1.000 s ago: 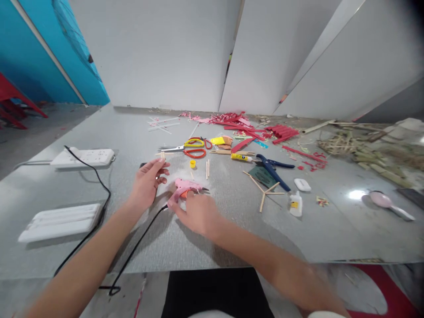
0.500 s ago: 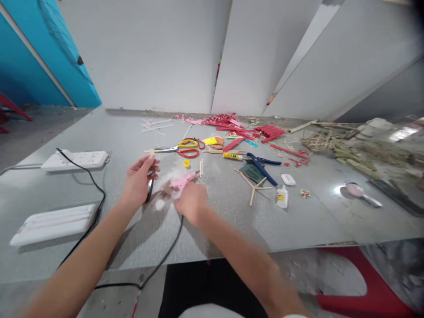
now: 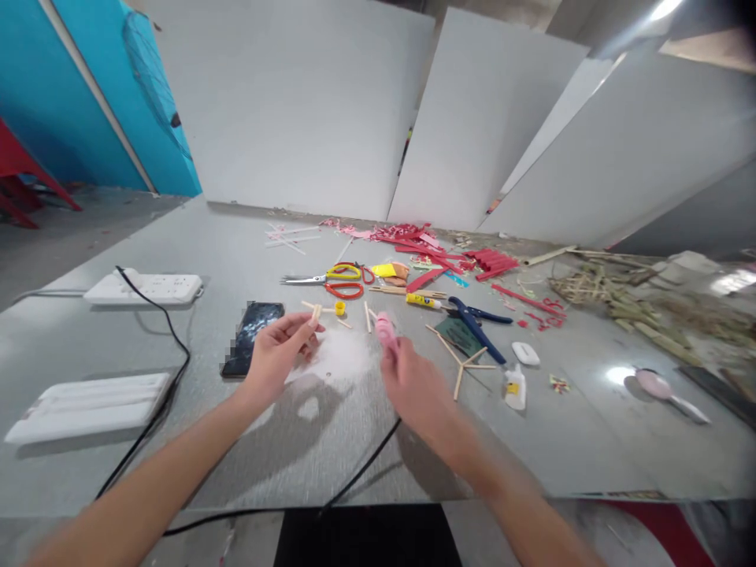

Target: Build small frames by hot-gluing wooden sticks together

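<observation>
Between the fingertips of my left hand [image 3: 283, 346] are small pale wooden sticks [image 3: 317, 313], held just above the table. My right hand [image 3: 416, 386] is closed around a pink glue gun [image 3: 386, 328], its nose pointing up and away and partly blurred. A black cord [image 3: 366, 466] runs from it toward the table's near edge. White powder [image 3: 339, 354] is spread on the table between my hands. Close to the left fingers stands a yellow cap [image 3: 340, 308]. A dark phone [image 3: 253, 339] lies beside and partly behind my left hand.
Scissors [image 3: 331, 277], a yellow glue tube [image 3: 424, 301] and blue cutters [image 3: 476, 327] lie farther back. At right are a joined stick frame [image 3: 461, 365], a white glue bottle [image 3: 515, 388] and a white case [image 3: 525, 353]. A power strip [image 3: 145, 288] sits at left.
My right hand has moved right with the glue gun, lifting it and turning its nose away from me. My left hand has shifted right with the sticks, uncovering the phone. The view has shifted.
</observation>
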### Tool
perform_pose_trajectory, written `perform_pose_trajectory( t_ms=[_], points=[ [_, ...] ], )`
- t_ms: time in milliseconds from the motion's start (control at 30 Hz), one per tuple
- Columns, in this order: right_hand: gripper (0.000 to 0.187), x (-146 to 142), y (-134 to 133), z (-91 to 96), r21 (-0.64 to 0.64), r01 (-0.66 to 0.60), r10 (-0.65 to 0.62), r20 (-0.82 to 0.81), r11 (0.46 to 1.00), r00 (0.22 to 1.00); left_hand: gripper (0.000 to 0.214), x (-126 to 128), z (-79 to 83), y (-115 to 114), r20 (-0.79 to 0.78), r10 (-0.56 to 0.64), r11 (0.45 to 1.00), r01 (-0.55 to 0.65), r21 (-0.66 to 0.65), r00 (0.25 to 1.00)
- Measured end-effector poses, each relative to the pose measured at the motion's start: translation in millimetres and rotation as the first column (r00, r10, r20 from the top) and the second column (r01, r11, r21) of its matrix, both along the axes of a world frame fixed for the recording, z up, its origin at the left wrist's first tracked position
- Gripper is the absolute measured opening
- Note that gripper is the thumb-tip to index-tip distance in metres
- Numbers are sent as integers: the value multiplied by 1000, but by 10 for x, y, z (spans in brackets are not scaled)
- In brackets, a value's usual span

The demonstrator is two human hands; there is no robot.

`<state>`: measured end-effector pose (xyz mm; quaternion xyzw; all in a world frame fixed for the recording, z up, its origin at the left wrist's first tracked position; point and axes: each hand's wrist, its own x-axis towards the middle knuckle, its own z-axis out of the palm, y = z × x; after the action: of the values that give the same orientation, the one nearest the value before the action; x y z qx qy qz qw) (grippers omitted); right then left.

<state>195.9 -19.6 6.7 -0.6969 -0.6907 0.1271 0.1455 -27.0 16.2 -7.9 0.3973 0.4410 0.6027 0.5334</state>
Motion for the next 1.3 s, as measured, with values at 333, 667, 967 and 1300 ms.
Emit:
perform_pose_trajectory(
  t_ms=[333, 667, 967, 1300],
  points=[
    [39, 522, 142, -354, -10, -107, 5, -990, 994, 140, 28, 160, -190, -198, -103, -207, 975, 195, -108, 973],
    [56, 628, -104, -678, -420, -268, -262, -842, 867, 472, 19, 206, -290, -170, -207, -176, 960, 122, -252, 962],
    [64, 695, -152, -672, -470, -411, -160, -787, 781, 596, 1, 269, -255, -204, -235, -173, 973, 128, -193, 956],
    [60, 740, -146, -673, -385, -488, -1, -786, 783, 618, 5, 271, -340, -187, -155, -197, 951, 151, -269, 968]
  ],
)
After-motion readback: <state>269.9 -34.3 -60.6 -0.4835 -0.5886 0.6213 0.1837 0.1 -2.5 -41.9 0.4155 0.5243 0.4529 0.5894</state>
